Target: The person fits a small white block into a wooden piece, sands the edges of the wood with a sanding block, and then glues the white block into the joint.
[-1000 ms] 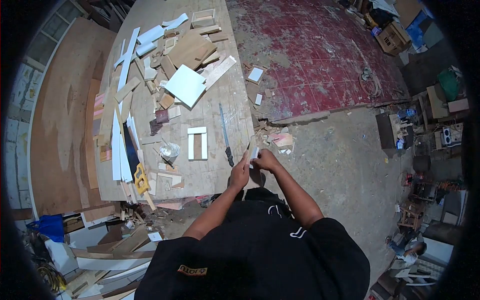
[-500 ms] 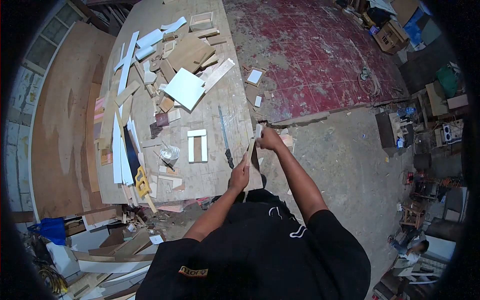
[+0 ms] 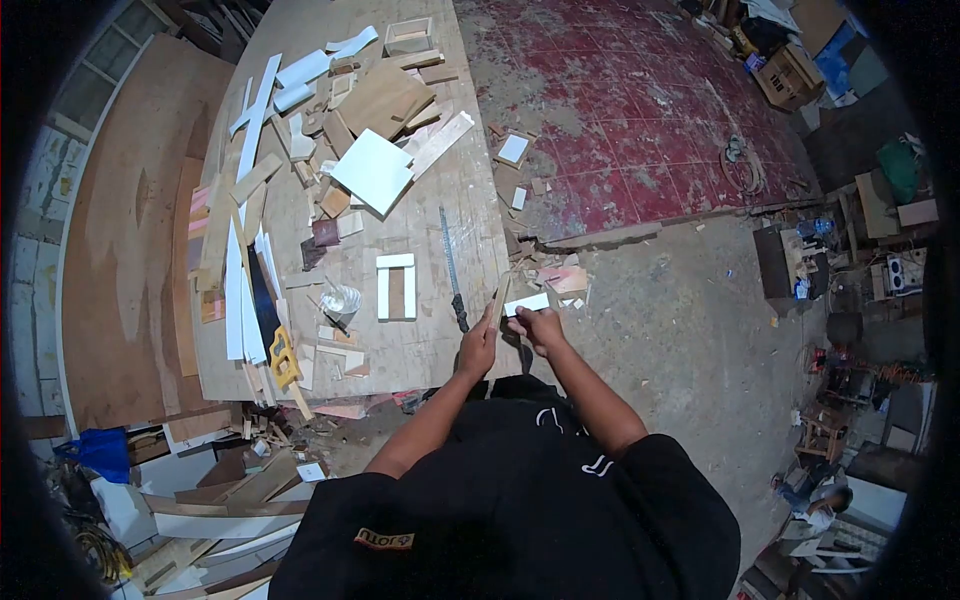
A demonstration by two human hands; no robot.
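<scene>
My left hand [image 3: 479,348] is closed around a narrow wooden strip [image 3: 501,290] at the right edge of the workbench. Beside it, just past that edge, my right hand [image 3: 541,328] grips a small white block [image 3: 527,304], its broad white face turned up. To the left on the bench lies a small U-shaped assembly [image 3: 396,261] of white-faced pieces around a brown strip. Between this and my left hand rests a thin saw blade [image 3: 448,250] with a black handle [image 3: 460,312].
The workbench [image 3: 430,345] carries a yellow-handled handsaw [image 3: 284,360], a clear plastic container [image 3: 341,300], a white square board [image 3: 372,172] and several wood offcuts. Scraps [image 3: 565,279] lie on the floor to the right. A person [image 3: 828,503] is at the far right.
My right hand has come down and toward me, and the white block in it now shows its broad face. My left hand stays nearly in place with the strip.
</scene>
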